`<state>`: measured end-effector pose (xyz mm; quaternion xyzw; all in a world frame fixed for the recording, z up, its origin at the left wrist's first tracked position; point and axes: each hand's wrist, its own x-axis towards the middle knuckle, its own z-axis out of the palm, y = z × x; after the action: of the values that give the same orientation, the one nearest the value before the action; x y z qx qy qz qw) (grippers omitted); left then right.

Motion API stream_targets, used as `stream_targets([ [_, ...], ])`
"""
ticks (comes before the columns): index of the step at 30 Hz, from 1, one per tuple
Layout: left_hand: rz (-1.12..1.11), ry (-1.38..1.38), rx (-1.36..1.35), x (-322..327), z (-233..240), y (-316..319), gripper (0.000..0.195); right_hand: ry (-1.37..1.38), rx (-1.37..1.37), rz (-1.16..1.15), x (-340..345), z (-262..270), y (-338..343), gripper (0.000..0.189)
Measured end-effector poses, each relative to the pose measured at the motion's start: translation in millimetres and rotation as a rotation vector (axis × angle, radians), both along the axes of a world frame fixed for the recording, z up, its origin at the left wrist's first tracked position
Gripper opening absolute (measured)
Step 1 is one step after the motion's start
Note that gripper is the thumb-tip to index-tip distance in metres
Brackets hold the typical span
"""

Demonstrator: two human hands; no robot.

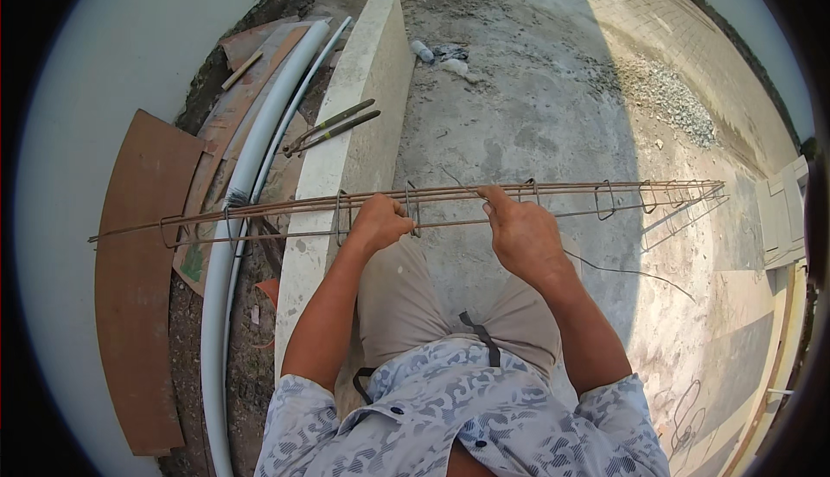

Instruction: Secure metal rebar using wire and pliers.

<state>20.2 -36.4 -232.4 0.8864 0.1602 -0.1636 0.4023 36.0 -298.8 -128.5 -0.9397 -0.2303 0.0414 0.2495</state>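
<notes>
A long, narrow rebar cage [454,192] of thin rusty bars with wire stirrups lies crosswise before me, over the top of a low concrete wall [311,244]. My left hand [382,221] is closed on the cage beside a stirrup [415,208], its fingertips partly hidden. To its right, my right hand [525,234] pinches a thin tie wire [622,271] at the upper bars. One end of this wire sticks out past the fingertips, and a longer tail trails right from under the hand. End-cutting pincers [334,127] with dark handles rest across the wall top, beyond the cage.
Left of the wall lie a thick white pipe [259,146], a thinner pipe [292,104], a bunch of short wires [237,199] and a brown board [139,295]. A plastic bottle [423,51] lies ahead on the concrete floor [519,101]. Gravel [687,104] is heaped at the right.
</notes>
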Motion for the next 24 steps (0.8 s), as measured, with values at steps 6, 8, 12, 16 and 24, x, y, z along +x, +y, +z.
stream_targets([
  [6,0.016,0.082,-0.068,7.4,8.2,-6.4,0.030,0.509,0.420,0.004,-52.1,-87.0,-15.5,0.024],
  [8,0.016,0.059,-0.072,7.0,3.3,-2.7,0.029,0.609,0.472,-0.011,-70.1,-108.9,-1.9,0.025],
  [12,-0.057,-0.098,0.069,6.3,0.8,-3.7,0.035,0.995,0.635,-0.165,-74.4,-129.5,24.3,0.027],
  [16,-0.076,-0.075,0.081,6.8,3.2,0.4,0.043,1.261,0.719,-0.231,-65.0,-141.9,42.6,0.026],
  [24,-0.056,0.004,0.175,6.7,15.5,-1.2,0.053,1.100,1.043,-0.226,-80.4,-158.7,75.6,0.026],
])
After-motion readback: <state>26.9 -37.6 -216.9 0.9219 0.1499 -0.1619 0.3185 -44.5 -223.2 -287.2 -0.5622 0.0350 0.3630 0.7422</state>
